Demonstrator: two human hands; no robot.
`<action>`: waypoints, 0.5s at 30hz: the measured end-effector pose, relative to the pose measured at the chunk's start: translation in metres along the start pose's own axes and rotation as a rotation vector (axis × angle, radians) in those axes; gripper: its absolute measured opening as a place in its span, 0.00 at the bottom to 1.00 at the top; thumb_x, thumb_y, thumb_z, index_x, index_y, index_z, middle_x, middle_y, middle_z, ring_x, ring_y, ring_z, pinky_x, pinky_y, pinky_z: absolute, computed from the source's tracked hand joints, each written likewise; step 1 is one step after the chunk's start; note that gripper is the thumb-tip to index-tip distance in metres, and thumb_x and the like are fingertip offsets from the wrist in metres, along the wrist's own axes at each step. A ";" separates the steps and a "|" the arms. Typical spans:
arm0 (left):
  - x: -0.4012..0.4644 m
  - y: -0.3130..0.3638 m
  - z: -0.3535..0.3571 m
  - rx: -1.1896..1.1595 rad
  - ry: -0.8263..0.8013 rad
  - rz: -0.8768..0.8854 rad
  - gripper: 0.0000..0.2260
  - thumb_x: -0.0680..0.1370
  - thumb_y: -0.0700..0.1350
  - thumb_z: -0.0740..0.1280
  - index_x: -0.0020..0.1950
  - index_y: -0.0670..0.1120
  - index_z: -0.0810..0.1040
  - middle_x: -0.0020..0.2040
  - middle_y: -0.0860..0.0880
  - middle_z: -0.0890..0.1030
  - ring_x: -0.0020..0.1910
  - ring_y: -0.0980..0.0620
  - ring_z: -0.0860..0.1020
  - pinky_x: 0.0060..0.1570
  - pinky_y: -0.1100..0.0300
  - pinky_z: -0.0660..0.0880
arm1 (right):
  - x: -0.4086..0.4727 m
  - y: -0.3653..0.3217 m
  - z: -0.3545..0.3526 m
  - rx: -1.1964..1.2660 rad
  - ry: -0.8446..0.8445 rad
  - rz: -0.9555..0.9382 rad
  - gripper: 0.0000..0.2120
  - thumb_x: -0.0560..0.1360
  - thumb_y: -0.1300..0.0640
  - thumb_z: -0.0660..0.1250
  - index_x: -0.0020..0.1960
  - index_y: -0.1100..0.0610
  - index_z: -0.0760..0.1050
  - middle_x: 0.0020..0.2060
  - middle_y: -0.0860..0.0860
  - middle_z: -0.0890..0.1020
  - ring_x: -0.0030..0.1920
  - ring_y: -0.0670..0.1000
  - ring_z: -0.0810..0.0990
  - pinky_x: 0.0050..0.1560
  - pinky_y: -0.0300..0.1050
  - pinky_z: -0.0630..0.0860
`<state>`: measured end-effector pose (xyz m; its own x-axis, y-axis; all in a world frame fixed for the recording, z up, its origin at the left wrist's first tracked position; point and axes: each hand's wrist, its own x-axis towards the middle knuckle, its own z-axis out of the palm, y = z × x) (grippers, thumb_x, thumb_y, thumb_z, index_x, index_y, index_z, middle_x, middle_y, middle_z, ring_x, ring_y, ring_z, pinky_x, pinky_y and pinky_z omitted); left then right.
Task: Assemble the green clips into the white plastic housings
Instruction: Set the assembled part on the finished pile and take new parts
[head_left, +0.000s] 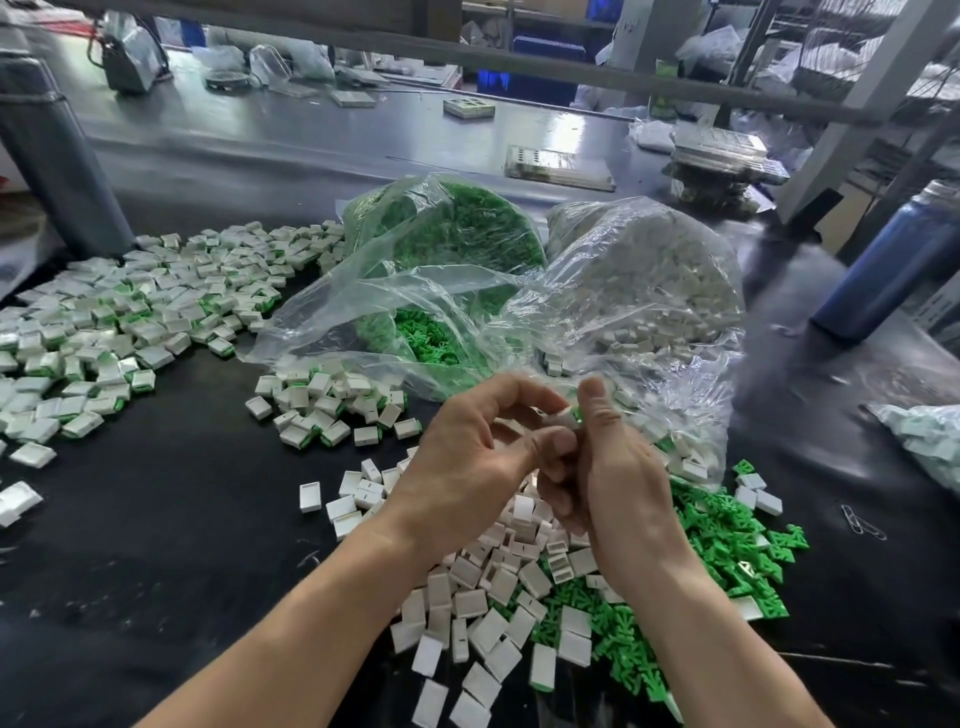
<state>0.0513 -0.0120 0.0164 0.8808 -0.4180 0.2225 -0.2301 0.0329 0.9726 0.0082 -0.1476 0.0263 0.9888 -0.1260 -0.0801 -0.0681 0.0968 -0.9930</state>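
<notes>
White housing (563, 417) with a green clip (577, 414) at its right end sits pinched between my hands, above the near loose pile (498, 582). Long axis looks left-right; too hidden to be sure. Left hand (467, 457) grips the housing, right hand (602, 467) pinches the clip. Keep them square, push straight until seated.

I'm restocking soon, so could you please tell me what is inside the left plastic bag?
Loose green clips fill the left plastic bag; crumpled plastic hides its bottom.
</notes>
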 end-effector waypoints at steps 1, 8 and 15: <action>0.000 0.000 0.000 -0.014 0.000 -0.002 0.06 0.78 0.41 0.75 0.54 0.46 0.82 0.46 0.48 0.85 0.43 0.46 0.85 0.47 0.47 0.84 | -0.001 -0.001 0.001 -0.016 -0.006 -0.011 0.31 0.80 0.30 0.53 0.32 0.49 0.78 0.27 0.48 0.73 0.26 0.47 0.70 0.22 0.38 0.66; 0.000 0.001 0.000 0.042 -0.021 0.016 0.03 0.78 0.40 0.75 0.49 0.45 0.83 0.55 0.50 0.83 0.48 0.48 0.84 0.50 0.52 0.83 | -0.002 -0.001 0.003 -0.061 -0.053 -0.079 0.28 0.84 0.35 0.50 0.41 0.41 0.85 0.26 0.48 0.66 0.25 0.45 0.65 0.22 0.36 0.64; -0.002 0.001 0.003 0.054 -0.015 0.005 0.04 0.78 0.41 0.75 0.50 0.48 0.84 0.52 0.52 0.85 0.48 0.49 0.84 0.53 0.48 0.83 | 0.004 0.009 0.007 -0.051 0.046 -0.132 0.26 0.83 0.41 0.50 0.41 0.40 0.84 0.23 0.43 0.69 0.24 0.44 0.65 0.22 0.39 0.64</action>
<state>0.0482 -0.0135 0.0172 0.8733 -0.4317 0.2259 -0.2569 -0.0141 0.9663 0.0128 -0.1405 0.0175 0.9826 -0.1793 0.0489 0.0544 0.0259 -0.9982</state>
